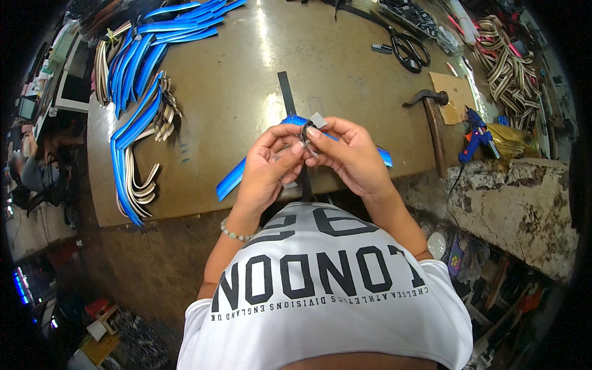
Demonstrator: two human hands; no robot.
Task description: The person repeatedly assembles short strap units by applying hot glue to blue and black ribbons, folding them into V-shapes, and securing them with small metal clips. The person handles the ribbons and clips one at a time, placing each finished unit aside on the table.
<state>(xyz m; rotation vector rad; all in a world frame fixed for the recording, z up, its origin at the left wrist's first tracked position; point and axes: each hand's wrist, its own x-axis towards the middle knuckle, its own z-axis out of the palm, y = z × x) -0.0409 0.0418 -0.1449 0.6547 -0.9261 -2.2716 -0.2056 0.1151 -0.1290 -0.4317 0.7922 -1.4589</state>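
My left hand (271, 160) and my right hand (351, 151) meet over the table's near edge, fingertips pinched together. Between them is a small dark curved piece (305, 128), too small to name surely, with a flat grey tab (317, 120) sticking up by my right thumb. Behind both hands runs a bright blue woven strap (232, 179), its other end showing right of my right wrist. A narrow black strap (286, 92) stretches away from the fingers across the table, and a dark length also hangs below them. My fingers hide how these pieces join.
Bundles of blue straps (132, 68) and cream striped straps (143, 192) lie at left. On the right are black scissors (410, 52), a hammer (435, 126), a piece of cardboard (453, 95), a blue glue gun (475, 135) and a heap of striped straps (509, 74).
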